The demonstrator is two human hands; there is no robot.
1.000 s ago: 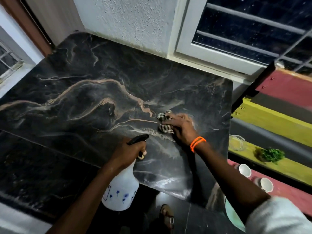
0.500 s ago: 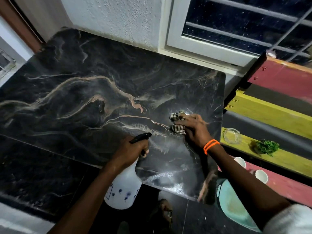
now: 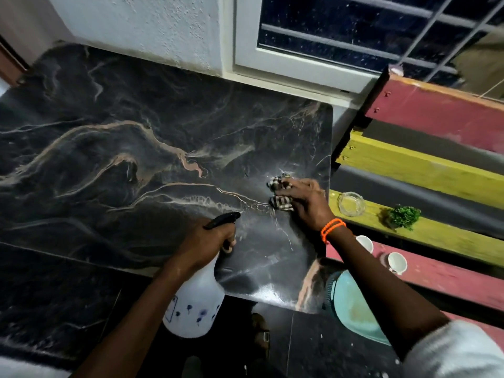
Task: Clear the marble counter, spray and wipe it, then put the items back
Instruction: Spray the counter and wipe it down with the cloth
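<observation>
Left hand grips the spray bottle by its neck, fingers wrapped round under the black trigger head, held at the near counter edge w/ the nozzle aimed out over the marble; same spot as a sec ago, no squeeze visible. Right hand is curled over the striped cloth, pressing it flat to the marble counter. Change: over the last sec that hand + cloth have slid rightward, from mid-slab to close by the right edge. Wet streaks show near the front right corner, so the wipe pass looks nearly thru on this side; left and back areas prob. still to do.

Further right, the glass dish and green plant sit on the yellow shelf, two white cups on the red one below: cleared items, not yet put back.
</observation>
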